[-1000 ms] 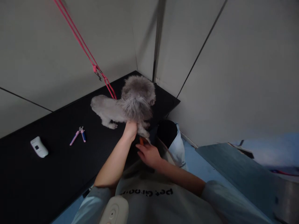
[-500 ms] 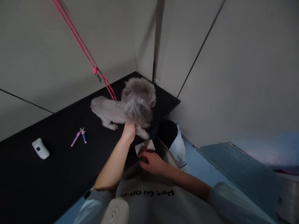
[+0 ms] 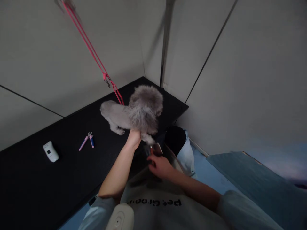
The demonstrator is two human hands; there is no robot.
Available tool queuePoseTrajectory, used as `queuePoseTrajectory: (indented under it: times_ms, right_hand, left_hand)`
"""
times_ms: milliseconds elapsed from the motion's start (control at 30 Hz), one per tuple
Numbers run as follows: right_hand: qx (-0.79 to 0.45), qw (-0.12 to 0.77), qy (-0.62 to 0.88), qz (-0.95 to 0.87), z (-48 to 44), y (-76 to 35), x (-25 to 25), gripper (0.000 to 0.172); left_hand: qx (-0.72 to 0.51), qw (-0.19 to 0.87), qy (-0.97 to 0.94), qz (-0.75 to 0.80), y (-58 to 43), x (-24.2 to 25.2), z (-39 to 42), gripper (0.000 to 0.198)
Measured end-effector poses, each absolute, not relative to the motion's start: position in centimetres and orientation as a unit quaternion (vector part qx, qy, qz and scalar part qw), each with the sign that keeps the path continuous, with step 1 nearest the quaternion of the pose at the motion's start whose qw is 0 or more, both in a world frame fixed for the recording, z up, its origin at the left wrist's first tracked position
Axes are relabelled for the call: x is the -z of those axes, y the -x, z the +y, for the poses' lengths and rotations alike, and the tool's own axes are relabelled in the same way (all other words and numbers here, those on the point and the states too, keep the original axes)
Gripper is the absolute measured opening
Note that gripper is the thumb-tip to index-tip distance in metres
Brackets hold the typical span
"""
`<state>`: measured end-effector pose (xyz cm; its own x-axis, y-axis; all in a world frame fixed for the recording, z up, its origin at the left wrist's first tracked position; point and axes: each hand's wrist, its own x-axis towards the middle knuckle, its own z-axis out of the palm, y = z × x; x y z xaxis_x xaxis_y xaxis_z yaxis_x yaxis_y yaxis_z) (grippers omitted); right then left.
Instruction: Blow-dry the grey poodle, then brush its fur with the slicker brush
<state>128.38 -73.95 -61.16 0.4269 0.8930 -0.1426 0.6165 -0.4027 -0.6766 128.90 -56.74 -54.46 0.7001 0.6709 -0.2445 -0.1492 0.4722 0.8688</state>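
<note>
A grey, short-clipped dog [image 3: 117, 115] with a fluffy head stands on the black grooming table [image 3: 69, 179]. My left hand [image 3: 134, 139] is closed round the upper part of its near front leg, with the fingertips hidden. The lower leg and paw [image 3: 148, 139] stick out to the right of that hand. Just below the paw is a slicker brush [image 3: 157, 149], its flat pad blurred. My right hand [image 3: 161, 166] grips the brush by its reddish-brown handle. The brush head is at or very close to the paw; whether it touches the fur I cannot tell.
Pink-and-blue nail clippers [image 3: 87, 141] and a white handheld device [image 3: 51, 151] lie on the table to the left. A pink lead [image 3: 93, 52] runs down to the dog. Beside the table's right end stands a light-blue bin [image 3: 186, 153] with a dark opening.
The slicker brush, with my right hand, has moved up to the paw, and its pad is turned more edge-on. My left hand keeps its hold on the leg. The whole view has shifted slightly.
</note>
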Motion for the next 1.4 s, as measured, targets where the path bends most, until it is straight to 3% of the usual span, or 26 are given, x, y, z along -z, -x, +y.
queuePoseTrajectory:
  times_ms: [67,200,367,467,600,667,800,967,1133,1300,1400]
  right_hand:
    - [-0.268,0.269,0.793,-0.476,-73.7,-128.2,61.1,0.035]
    - [-0.209,0.34,0.759,-0.515,-73.2,-128.9,60.7,0.036]
    - [-0.385,0.391,0.675,-0.494,-73.7,-130.0,60.4,0.03]
    - [-0.374,0.482,0.627,-0.485,-73.7,-130.7,60.5,0.028]
    - [-0.473,0.432,0.606,-0.472,-73.5,-131.2,60.4,0.027]
    - [-0.508,0.448,0.564,-0.472,-73.3,-131.4,60.2,0.028]
    - [-0.385,0.553,0.555,-0.487,-72.7,-131.4,60.3,0.02]
    - [-0.474,0.519,0.551,-0.451,-72.5,-131.0,60.4,0.021]
    - [-0.379,0.561,0.564,-0.473,-71.7,-131.3,59.0,0.022]
    - [-0.439,0.437,0.645,-0.448,-74.0,-129.4,58.7,0.027]
    - [-0.535,0.414,0.591,-0.438,-75.2,-128.5,57.4,0.025]
  left_hand:
    - [-0.249,0.8,-0.465,0.288,-128.9,54.4,-56.6,0.03]
    - [-0.269,0.799,-0.464,0.273,-128.8,54.8,-56.2,0.027]
    - [-0.259,0.795,-0.482,0.262,-128.3,55.6,-55.6,0.019]
    - [-0.261,0.807,-0.47,0.244,-127.7,56.0,-54.9,0.018]
    - [-0.191,0.847,-0.453,0.2,-126.8,56.3,-53.8,0.024]
    - [-0.154,0.865,-0.444,0.177,-126.5,56.3,-53.3,0.029]
    - [-0.116,0.881,-0.421,0.183,-126.1,56.1,-53.1,0.032]
    - [-0.081,0.885,-0.412,0.201,-125.8,56.8,-53.1,0.02]
    - [-0.062,0.874,-0.413,0.248,-125.5,57.9,-52.9,0.012]
    - [-0.101,0.875,-0.426,0.208,-125.7,58.0,-53.4,0.014]
    - [-0.13,0.888,-0.392,0.204,-126.0,57.7,-53.7,0.023]
